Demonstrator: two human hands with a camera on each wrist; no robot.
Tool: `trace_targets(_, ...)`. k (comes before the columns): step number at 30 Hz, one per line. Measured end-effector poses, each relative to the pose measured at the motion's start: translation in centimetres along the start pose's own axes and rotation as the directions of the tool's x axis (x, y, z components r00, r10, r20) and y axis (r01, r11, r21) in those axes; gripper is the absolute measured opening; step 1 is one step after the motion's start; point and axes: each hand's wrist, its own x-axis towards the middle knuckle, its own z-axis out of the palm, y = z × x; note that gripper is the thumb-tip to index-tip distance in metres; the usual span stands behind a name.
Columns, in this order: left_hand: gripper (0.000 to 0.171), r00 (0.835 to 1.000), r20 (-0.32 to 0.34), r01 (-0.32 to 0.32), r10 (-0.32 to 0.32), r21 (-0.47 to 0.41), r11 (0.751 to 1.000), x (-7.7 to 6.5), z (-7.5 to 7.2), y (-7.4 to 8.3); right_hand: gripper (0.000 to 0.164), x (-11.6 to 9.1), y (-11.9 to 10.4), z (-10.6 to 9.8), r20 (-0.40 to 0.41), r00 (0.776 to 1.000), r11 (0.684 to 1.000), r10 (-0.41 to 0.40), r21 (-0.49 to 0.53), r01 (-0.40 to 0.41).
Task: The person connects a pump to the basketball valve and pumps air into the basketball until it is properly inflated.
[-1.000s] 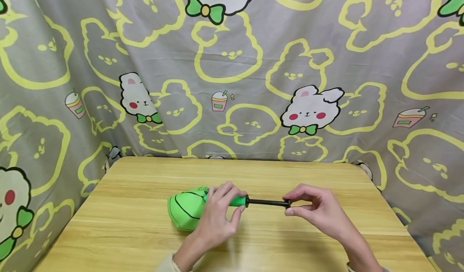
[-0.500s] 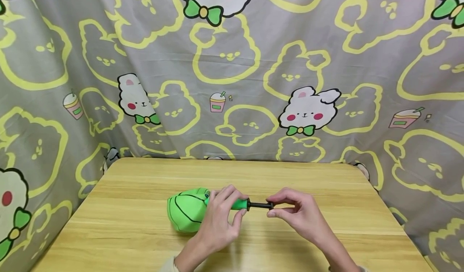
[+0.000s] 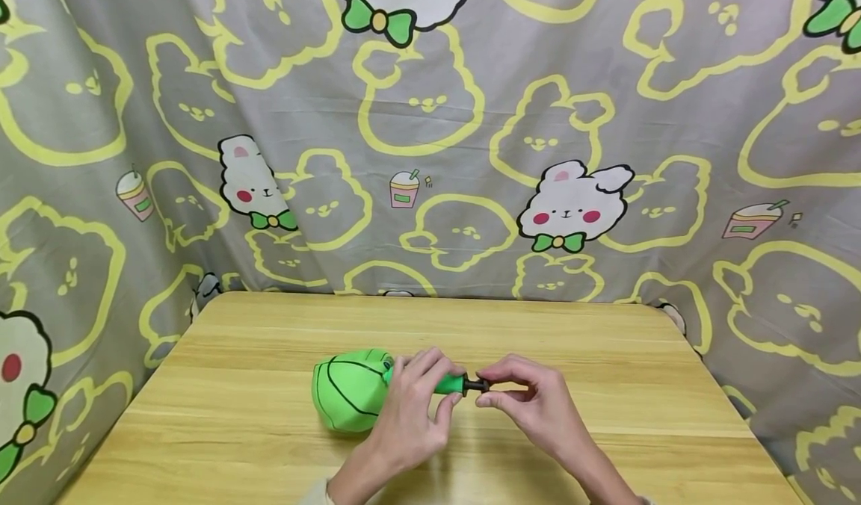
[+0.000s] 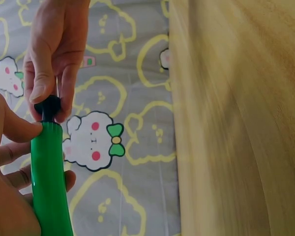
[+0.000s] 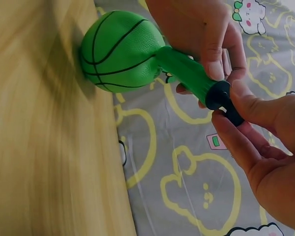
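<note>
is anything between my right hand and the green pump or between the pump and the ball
Nothing visible: the right hand pinches the black handle of the green pump, and in the right wrist view the pump's far end appears to meet the green ball.

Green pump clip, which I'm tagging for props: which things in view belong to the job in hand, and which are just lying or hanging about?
In the job:
green pump, gripped by the left hand
black plunger handle, pinched by the right hand
green ball, at the pump's far end

Just around it:
wooden table
patterned curtain, hanging behind
</note>
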Motion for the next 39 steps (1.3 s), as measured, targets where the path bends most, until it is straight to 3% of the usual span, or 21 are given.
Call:
trace_targets(7, 0.026, 0.999, 0.043, 0.021, -0.02, -0.016, 1.0, 0.1, -0.3, 0.0, 0.025, 0.1, -0.6, -0.7, 0.042, 0.999, 1.0, 0.026, -0.018, -0.025)
trace_targets(16, 0.026, 1.0, 0.022, 0.009, -0.008, -0.021, 1.0, 0.2, -0.4, -0.5, 0.025, 0.3, -1.3, -2.4, 0.087, 0.995, 0.999, 0.043, -0.01, -0.042)
trace_targets(22, 0.026, 0.998, 0.037, 0.049, -0.047, -0.043, 0.998, 0.2, -0.7, -0.6, 0.024, 0.2, -1.7, -3.9, 0.104, 0.989, 0.995, 0.101, -0.008, -0.101)
trace_targets(39, 0.027, 0.999, -0.021, 0.049, -0.05, -0.034, 0.998, 0.4, -1.3, -1.4, 0.027, -0.2, -2.6, -7.9, 0.11, 0.989, 0.995, 0.098, -0.028, -0.095)
